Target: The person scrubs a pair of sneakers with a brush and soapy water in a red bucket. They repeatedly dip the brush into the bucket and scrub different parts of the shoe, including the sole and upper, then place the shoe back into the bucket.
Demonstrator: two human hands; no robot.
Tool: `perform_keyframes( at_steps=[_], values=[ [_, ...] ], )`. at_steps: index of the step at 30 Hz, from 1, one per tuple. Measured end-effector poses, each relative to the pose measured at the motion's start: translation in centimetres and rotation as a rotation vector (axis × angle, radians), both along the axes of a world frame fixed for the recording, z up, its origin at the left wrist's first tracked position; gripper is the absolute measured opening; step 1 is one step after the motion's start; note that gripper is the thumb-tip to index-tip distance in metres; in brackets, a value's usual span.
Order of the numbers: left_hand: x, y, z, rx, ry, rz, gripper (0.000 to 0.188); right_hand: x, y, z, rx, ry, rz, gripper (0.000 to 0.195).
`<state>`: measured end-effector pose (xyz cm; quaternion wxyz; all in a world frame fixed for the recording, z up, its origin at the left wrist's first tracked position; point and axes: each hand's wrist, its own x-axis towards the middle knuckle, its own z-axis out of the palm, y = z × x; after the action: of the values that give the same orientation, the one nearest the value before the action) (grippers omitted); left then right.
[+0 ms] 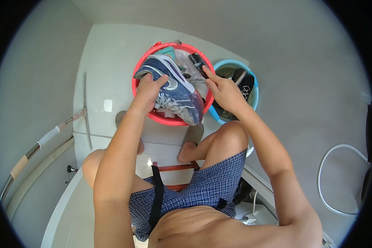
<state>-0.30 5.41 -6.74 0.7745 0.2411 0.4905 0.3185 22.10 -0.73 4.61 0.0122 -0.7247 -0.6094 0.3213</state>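
My left hand [149, 90] grips a navy Nike sneaker [173, 83] by its collar opening, holding it on its side over a red plastic basin [137, 66]. The sneaker has a silver swoosh, grey laces and a white midsole that turns purple-red at the toe. My right hand [224, 90] holds a dark scrubbing brush [199, 63], its bristles flecked with what looks like foam. The brush is over the basin's right side, apart from the sneaker. Other shoes lie in the basin, among them a teal one [168, 52] and a grey one [200, 85], partly hidden by the sneaker.
A light-blue basin [254, 90] with murky water and black shoes [245, 85] stands right of the red one. My slippered feet [193, 133] are below the red basin. A red-brown stool [178, 168] is under me. Walls close in on both sides, with a metal rail [34, 152] at left.
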Motion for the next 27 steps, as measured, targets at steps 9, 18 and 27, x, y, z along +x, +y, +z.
perform_keyframes(
  at_steps=[9, 18, 27],
  values=[
    [-0.2, 0.0, -0.7, -0.047, -0.028, -0.076, 0.031, -5.5, 5.8, -4.4, 0.093, 0.103, 0.070, 0.049],
    [1.1, -0.1, -0.3, -0.027, -0.048, -0.052, 0.029, -4.7, 4.4, -4.5, 0.122, 0.113, 0.066, 0.050],
    [0.6, -0.9, -1.2, -0.013, -0.017, 0.042, 0.031, -1.7, -4.4, -1.3, 0.084, 0.106, 0.041, 0.050]
  ],
)
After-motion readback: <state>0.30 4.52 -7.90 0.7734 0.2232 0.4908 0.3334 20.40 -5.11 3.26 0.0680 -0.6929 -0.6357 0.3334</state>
